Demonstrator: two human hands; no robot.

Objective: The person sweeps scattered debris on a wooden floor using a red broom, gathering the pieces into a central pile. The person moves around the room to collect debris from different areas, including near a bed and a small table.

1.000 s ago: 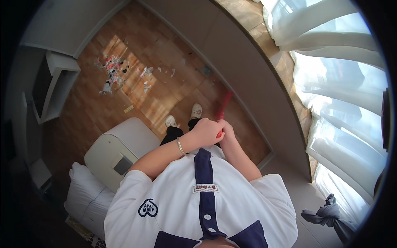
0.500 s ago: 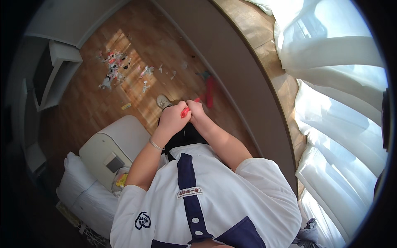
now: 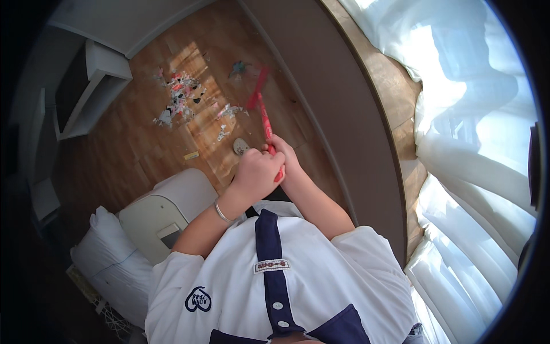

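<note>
A red broom (image 3: 267,121) slants away from me, its pinkish-red head (image 3: 258,88) on the wood floor and slightly blurred. My left hand (image 3: 260,174), with a silver bangle at the wrist, is closed round the handle near its top end. Just beyond it, my right hand (image 3: 285,153) wraps the same handle lower down. Beside the broom head, on its left, lies a teal and whitish scrap (image 3: 238,69). Further left is a pile of torn paper-like scraps (image 3: 182,92) in white, pink, red and black, with looser white bits (image 3: 230,110) nearer the broom.
A small yellow piece (image 3: 191,155) lies on the floor near my shoe (image 3: 240,147). Close on my left stand a cream rounded case or seat (image 3: 150,221) and a white pillow (image 3: 112,261). A white open cabinet (image 3: 103,86) is at far left. A brown wall under a ledge and white curtains (image 3: 470,143) run along the right.
The broom head has swung forward and left, away from the wall, to beside the teal scrap. Both hands have shifted slightly right and nearer me, still on the handle.
</note>
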